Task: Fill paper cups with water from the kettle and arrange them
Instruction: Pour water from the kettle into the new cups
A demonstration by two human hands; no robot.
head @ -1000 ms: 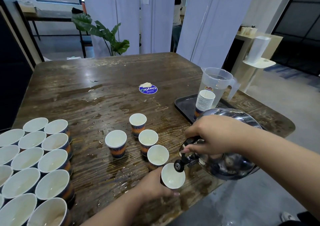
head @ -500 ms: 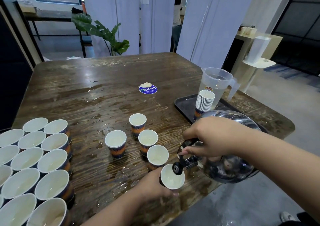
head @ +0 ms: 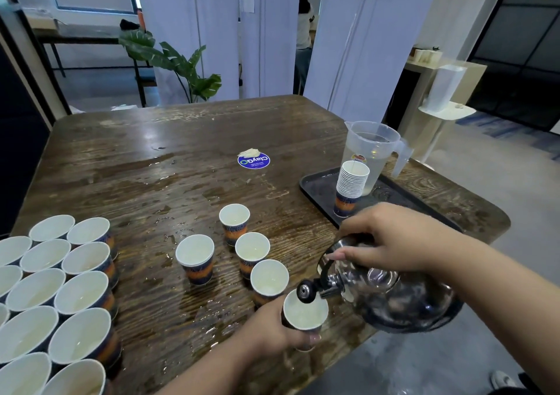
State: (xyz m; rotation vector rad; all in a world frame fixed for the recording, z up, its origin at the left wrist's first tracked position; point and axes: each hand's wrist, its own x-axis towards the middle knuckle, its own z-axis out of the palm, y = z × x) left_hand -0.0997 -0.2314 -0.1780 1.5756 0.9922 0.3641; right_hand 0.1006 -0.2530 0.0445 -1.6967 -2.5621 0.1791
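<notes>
The far half of the wooden table (head: 127,158) lies open save for a flat round sticker (head: 254,161). A packed block of paper cups (head: 57,291) fills the near left. Four loose cups (head: 242,252) stand mid-table with gaps between them. A tray (head: 315,188) with a cup stack (head: 351,187) and a jug (head: 371,152) blocks the right.

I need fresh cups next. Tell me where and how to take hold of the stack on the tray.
Grip the stack of cups around its upper rims, coming from above and the near side. It stands upright on the black tray; the plastic jug stands close behind it, apparently blocking the far side, and the patterned bottom cup sits low by the tray lip.
</notes>
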